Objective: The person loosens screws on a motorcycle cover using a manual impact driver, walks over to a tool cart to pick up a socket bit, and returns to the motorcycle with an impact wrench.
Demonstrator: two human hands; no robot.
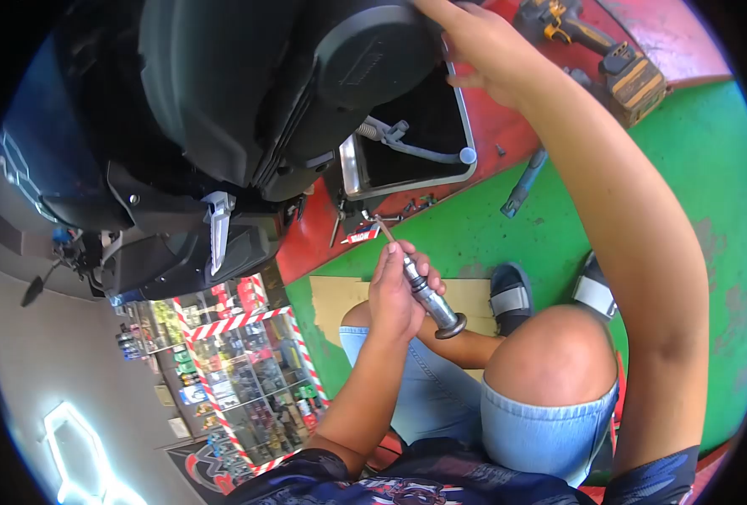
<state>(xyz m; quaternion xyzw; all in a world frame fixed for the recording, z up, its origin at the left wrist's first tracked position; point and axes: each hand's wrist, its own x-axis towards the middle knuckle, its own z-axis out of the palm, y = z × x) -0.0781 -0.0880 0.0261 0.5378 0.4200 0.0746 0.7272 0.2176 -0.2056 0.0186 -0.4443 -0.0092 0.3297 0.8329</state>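
My left hand [403, 290] is wrapped round a metal impact screwdriver [431, 299]. The thin tip of the tool points up and away, and its flared end faces me. Above it, my right hand [487, 55] reaches to the edge of the round black cover [378, 59] on the scooter. The fingers there look stretched out against the cover, though some are cut off by the top of the view. Beneath the cover, a metal-rimmed black tray [472, 135] sits on the red platform, with the scooter's stand [424, 151] over it.
Small bolts and tools [407, 206] lie by the tray, with a red-and-white packet [361, 236]. A yellow-and-black cordless driver [592, 42] rests at upper right. A grey metal tool [525, 183] lies by the platform edge. Cardboard [331, 295] covers part of the green floor.
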